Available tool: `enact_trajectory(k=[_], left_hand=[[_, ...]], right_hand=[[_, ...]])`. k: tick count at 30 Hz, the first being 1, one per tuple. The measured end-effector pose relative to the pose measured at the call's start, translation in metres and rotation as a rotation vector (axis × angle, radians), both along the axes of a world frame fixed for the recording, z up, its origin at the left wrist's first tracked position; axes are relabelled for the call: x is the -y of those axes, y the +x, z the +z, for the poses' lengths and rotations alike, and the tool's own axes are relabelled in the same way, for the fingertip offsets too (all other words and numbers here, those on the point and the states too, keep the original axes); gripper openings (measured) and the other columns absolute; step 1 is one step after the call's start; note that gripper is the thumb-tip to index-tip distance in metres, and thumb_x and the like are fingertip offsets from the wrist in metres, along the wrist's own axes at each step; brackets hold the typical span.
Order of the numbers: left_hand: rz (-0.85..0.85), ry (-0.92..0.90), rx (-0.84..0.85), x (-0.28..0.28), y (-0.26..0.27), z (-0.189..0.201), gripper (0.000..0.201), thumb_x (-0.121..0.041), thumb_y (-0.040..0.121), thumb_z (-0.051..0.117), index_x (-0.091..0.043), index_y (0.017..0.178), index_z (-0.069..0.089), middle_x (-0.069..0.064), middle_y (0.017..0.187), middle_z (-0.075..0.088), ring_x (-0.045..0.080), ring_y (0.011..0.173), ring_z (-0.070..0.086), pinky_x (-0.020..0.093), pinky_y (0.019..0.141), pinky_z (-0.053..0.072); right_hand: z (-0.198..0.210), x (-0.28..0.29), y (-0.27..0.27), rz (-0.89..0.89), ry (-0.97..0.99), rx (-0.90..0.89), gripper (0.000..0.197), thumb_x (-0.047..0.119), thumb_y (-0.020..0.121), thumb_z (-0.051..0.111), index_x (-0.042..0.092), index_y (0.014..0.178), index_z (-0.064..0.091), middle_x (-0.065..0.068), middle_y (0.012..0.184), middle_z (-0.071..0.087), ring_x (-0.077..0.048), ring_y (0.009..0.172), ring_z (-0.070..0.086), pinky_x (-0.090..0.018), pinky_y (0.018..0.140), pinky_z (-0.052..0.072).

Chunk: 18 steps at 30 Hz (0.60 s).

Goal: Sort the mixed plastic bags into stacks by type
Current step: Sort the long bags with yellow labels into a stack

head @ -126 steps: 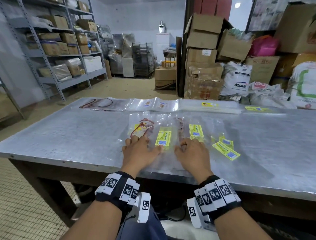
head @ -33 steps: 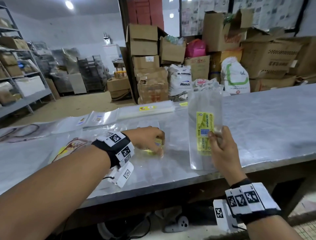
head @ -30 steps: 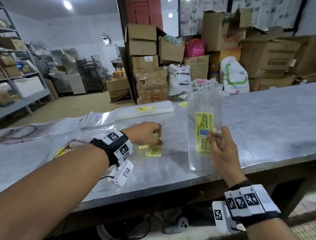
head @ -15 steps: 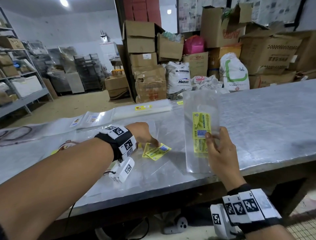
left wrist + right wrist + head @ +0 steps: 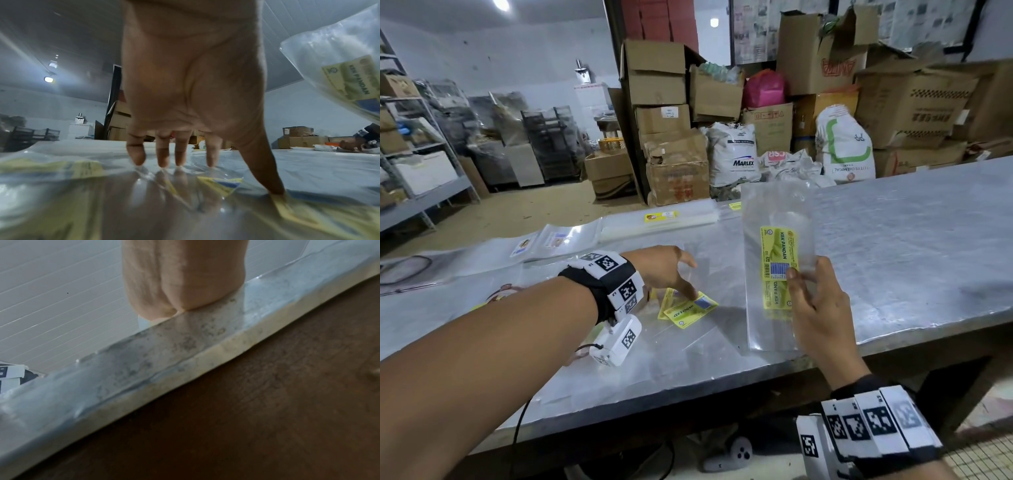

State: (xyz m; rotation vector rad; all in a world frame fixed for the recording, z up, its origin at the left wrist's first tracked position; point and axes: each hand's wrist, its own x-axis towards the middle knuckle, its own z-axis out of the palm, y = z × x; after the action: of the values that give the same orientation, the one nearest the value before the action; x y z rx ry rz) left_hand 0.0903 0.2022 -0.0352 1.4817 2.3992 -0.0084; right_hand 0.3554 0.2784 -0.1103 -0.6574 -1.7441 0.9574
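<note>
Grey metal table (image 5: 893, 260) | my right hand (image 5: 815, 308) pinches upright clear plastic bag with yellow label (image 5: 777, 267) | my left hand (image 5: 664, 267), fingers spread, presses flat yellow-labelled bags (image 5: 688, 308) beside it.
</note>
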Motion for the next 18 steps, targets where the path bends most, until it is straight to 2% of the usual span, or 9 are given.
enact_trajectory(k=[2,4,6,8,11,13,14,15,18], left_hand=[[-0.051,-0.045,-0.002,0.004,0.001,0.003,0.078,-0.066,0.073,0.081,-0.042,0.142,0.053,-0.007,0.130,0.060,0.014,0.091,0.066,0.031,0.092,0.053],[-0.043,-0.113,-0.092,0.005,0.002,0.005,0.089,-0.077,0.070,0.074,-0.036,0.145,0.050,-0.002,0.134,0.059,0.019,0.099,0.063,0.032,0.090,0.051],[0.005,-0.194,-0.203,0.004,0.002,0.007,0.088,-0.086,0.069,0.065,-0.024,0.130,0.056,0.003,0.126,0.060,0.025,0.108,0.059,0.036,0.093,0.050],[0.008,-0.248,-0.216,0.002,0.003,0.006,0.074,-0.085,0.078,0.057,-0.023,0.116,0.060,0.005,0.124,0.061,0.027,0.110,0.059,0.038,0.096,0.049],[-0.077,-0.241,-0.177,-0.003,0.006,0.005,0.071,-0.075,0.090,0.052,-0.045,0.152,0.038,-0.001,0.157,0.037,0.027,0.134,0.047,0.041,0.108,0.043],[-0.113,-0.183,-0.110,-0.006,0.007,0.005,0.069,-0.065,0.095,0.056,-0.049,0.156,0.029,-0.003,0.160,0.034,0.023,0.115,0.056,0.034,0.087,0.052],[-0.130,-0.146,-0.087,-0.007,0.007,0.006,0.069,-0.059,0.096,0.059,-0.048,0.156,0.029,-0.001,0.157,0.038,0.020,0.099,0.058,0.028,0.073,0.051],[-0.147,-0.100,-0.072,-0.009,0.007,0.006,0.072,-0.057,0.094,0.062,-0.046,0.157,0.029,0.001,0.153,0.045,0.019,0.091,0.059,0.027,0.068,0.049],[-0.081,-0.045,-0.088,-0.012,-0.001,0.002,0.107,-0.082,0.062,0.067,-0.034,0.153,0.036,0.003,0.135,0.060,0.027,0.098,0.068,0.035,0.087,0.056]], right_hand=[[0.000,0.000,0.000,-0.003,-0.002,-0.004,0.010,0.026,0.103,0.054,0.016,0.104,0.051,0.023,0.098,0.067,0.006,0.080,0.067,-0.015,0.060,0.055],[-0.001,0.000,0.001,-0.002,-0.003,-0.005,0.007,0.027,0.103,0.054,0.022,0.101,0.050,0.023,0.097,0.068,0.003,0.080,0.068,-0.018,0.061,0.057],[-0.001,0.000,0.000,0.000,0.006,0.009,0.011,0.028,0.103,0.054,0.033,0.096,0.047,0.026,0.093,0.068,0.001,0.080,0.069,-0.022,0.062,0.059],[-0.001,0.000,0.000,-0.001,0.010,0.029,0.017,0.029,0.104,0.054,0.038,0.092,0.045,0.031,0.090,0.068,0.000,0.080,0.069,-0.023,0.061,0.059],[-0.001,0.000,0.000,-0.004,0.002,0.027,0.016,0.028,0.104,0.054,0.038,0.093,0.046,0.036,0.093,0.067,-0.001,0.081,0.069,-0.025,0.062,0.059],[-0.001,0.000,0.000,-0.002,-0.004,0.013,0.014,0.027,0.104,0.054,0.035,0.095,0.048,0.037,0.093,0.066,0.000,0.080,0.069,-0.026,0.063,0.058],[-0.001,0.000,0.000,-0.001,-0.008,0.008,0.012,0.027,0.104,0.055,0.034,0.096,0.049,0.038,0.093,0.066,0.001,0.080,0.069,-0.026,0.063,0.058],[-0.001,-0.001,0.000,0.001,-0.014,0.004,0.010,0.027,0.104,0.055,0.032,0.097,0.049,0.038,0.092,0.066,0.001,0.079,0.069,-0.025,0.063,0.058],[-0.001,-0.001,0.000,-0.001,-0.019,0.008,0.005,0.028,0.104,0.054,0.026,0.101,0.051,0.039,0.091,0.066,0.000,0.080,0.068,-0.024,0.061,0.058]])
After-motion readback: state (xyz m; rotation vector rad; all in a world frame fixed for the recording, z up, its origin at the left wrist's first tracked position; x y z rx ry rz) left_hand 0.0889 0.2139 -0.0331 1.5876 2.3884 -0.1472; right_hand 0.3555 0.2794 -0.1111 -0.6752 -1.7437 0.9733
